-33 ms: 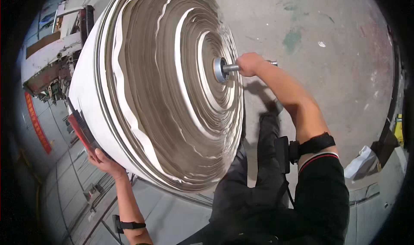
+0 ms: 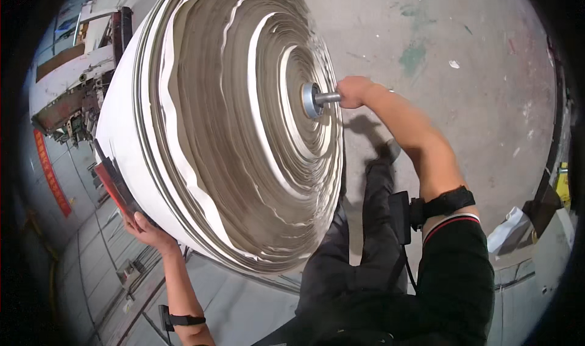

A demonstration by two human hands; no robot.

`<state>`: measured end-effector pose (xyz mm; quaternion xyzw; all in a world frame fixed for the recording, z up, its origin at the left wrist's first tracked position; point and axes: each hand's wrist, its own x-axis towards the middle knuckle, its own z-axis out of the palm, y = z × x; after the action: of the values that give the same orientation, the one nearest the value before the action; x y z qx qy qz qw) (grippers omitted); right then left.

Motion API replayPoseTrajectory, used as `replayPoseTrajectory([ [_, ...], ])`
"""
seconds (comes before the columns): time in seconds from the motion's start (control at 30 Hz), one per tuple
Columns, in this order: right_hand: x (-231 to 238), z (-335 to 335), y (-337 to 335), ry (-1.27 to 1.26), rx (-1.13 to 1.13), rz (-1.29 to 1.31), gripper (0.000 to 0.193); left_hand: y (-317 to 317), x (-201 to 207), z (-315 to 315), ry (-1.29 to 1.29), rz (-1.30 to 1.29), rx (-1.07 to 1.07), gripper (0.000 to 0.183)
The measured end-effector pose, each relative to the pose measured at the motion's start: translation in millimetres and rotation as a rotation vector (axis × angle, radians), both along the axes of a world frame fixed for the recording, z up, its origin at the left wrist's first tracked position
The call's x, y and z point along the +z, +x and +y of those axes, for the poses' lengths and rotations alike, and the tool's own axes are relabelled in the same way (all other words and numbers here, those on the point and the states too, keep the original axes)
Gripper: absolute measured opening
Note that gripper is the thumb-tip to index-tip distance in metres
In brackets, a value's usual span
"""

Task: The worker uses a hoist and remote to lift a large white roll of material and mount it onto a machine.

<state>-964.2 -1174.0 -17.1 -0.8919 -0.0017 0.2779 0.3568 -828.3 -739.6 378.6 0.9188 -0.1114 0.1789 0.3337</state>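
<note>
The large white paper roll with a ridged, brown-grey layered end seems best handled with steady, even pressure from both sides; the short, round steel shaft at its silver ring-shaped metal hub probably wants a hold in line with the core; the roll lies between the hands; the right hand is wrapped around the shaft's outer end, just beyond the layered face; the left hand grips a long red-and-black tool beside the roll's white outer surface.

Shaft in the roll
</note>
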Motion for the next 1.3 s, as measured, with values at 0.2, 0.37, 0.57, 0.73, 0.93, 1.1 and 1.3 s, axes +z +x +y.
replayPoseTrajectory([
  [0.2, -12, -45, 2, 0.468, -0.147, 0.858, 0.021, -2, 2, -9, 0.024, 0.108, -0.029, 0.061],
  [0.37, -12, -6, -29, 0.028, -0.212, 0.131, 0.021, 0, 2, 9, 0.107, 0.028, 0.031, 0.062],
  [0.57, -2, 6, -26, -0.234, -0.153, -0.075, 0.023, 6, -7, -5, 0.069, -0.002, 0.039, 0.06],
  [0.73, -13, -20, -4, -0.021, -0.026, -0.035, 0.019, -3, -2, -17, 0.076, 0.025, 0.075, 0.058],
  [0.93, -19, -22, 11, 0.358, -0.143, 0.665, 0.021, -2, -2, 0, 0.075, 0.058, 0.069, 0.057],
  [1.1, 5, 40, -36, -0.424, -0.24, -0.338, 0.027, -2, 3, -5, 0.094, -0.035, 0.055, 0.055],
  [1.3, 9, 2, -11, -0.055, -0.033, -0.031, 0.03, 3, -2, 12, 0.129, -0.002, 0.05, 0.06],
])
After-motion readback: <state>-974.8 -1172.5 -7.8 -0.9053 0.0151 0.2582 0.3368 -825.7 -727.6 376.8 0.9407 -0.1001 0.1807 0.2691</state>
